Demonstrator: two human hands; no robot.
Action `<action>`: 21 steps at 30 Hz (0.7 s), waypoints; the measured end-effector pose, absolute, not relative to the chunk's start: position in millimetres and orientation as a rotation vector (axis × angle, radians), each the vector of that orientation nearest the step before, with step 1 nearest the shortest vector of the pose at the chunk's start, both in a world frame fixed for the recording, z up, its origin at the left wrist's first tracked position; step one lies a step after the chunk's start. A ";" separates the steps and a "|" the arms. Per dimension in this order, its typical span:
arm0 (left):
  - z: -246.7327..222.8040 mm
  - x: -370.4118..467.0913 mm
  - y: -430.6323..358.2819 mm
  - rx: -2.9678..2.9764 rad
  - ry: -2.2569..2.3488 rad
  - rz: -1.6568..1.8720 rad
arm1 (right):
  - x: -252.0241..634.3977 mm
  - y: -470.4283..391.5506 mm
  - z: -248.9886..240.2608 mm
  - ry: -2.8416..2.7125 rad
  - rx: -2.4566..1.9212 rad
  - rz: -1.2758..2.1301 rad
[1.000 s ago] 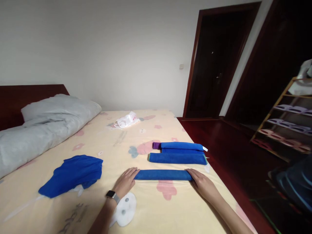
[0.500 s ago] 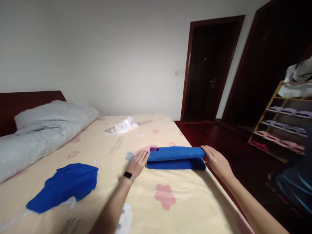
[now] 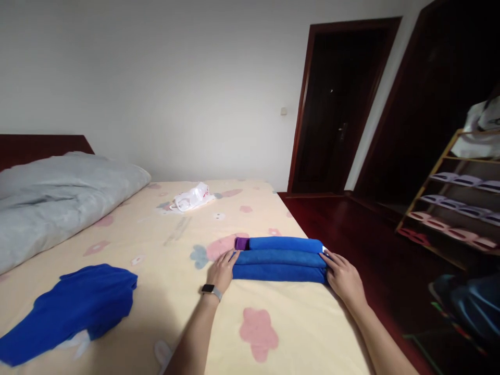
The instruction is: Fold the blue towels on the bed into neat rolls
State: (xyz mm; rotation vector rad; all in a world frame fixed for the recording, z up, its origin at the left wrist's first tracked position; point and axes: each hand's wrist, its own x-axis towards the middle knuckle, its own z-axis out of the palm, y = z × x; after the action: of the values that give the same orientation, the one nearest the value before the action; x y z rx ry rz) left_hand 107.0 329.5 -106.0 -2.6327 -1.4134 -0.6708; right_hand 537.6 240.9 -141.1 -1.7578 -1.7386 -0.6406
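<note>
A folded blue cloth (image 3: 281, 258) lies on the bed in long, narrow layers, with a purple piece (image 3: 242, 244) showing at its far left corner. My left hand (image 3: 223, 271), a watch on its wrist, grips the left end of the cloth between thumb and fingers. At the opposite end, my right hand (image 3: 344, 276) pinches the right edge, beside a small white bit. The thumbs are partly hidden. Off to the left, a second blue cloth (image 3: 78, 307), looking like a garment with a white patch, lies loosely spread and touched by neither hand.
The bed (image 3: 219, 234) has a patterned cream sheet. A white plastic bag (image 3: 192, 197) lies toward its far side, and a grey quilt (image 3: 70, 192) is heaped at the left. Past the bed's right edge stand a shoe rack (image 3: 441, 177) with slippers and a dark door (image 3: 344, 104).
Both hands have lowered the raised blue fold toward me onto the near part of the cloth, exposing a blue layer and more purple behind it. The camera has shifted slightly right.
</note>
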 end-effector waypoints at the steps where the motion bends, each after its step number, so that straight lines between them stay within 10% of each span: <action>1: -104.5 107.3 328.9 -2.657 -1.465 -0.665 | 535.2 238.9 -138.3 -1.753 -1.759 -0.616; 21: -104.1 -12.8 250.6 -2.439 -1.687 -0.704 | 468.1 220.5 -143.6 -1.740 -1.491 -0.705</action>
State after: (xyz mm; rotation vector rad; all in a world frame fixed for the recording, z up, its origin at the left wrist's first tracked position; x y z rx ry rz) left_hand -12.8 250.6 -104.1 -2.4388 -1.6873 -0.7036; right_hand 468.1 220.5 -143.6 -1.4914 -1.7397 -0.7055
